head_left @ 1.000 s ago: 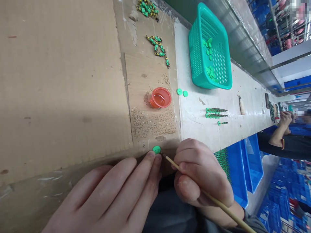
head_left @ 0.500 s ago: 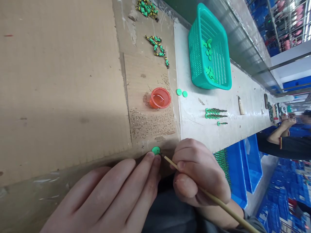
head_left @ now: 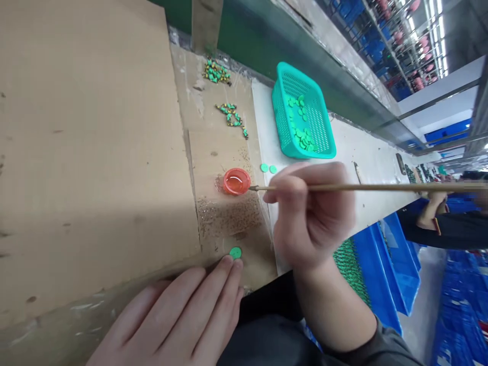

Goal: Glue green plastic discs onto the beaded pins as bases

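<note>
At the near edge of the table, a round green button lies under the fingertips of my left hand. Those fingers are pressed together and the thumb is hidden. My right hand, slightly blurred, is closed around a thin wooden-handled brush. The brush's dark tip reaches the right rim of a small red cup; I cannot tell whether it touches. Clear reddish liquid shows in the cup. Small shiny grains are scattered over the cardboard in front of it.
A teal basket with green buttons stands at the back. Two loose buttons lie right of the cup. Green-and-black beaded pieces lie behind it. Blue bins stand below the table's right side. A person works at far right.
My right hand has moved forward, away from the green button, carrying the brush to the red cup. My left hand stays at the button. The camera view has shifted.
</note>
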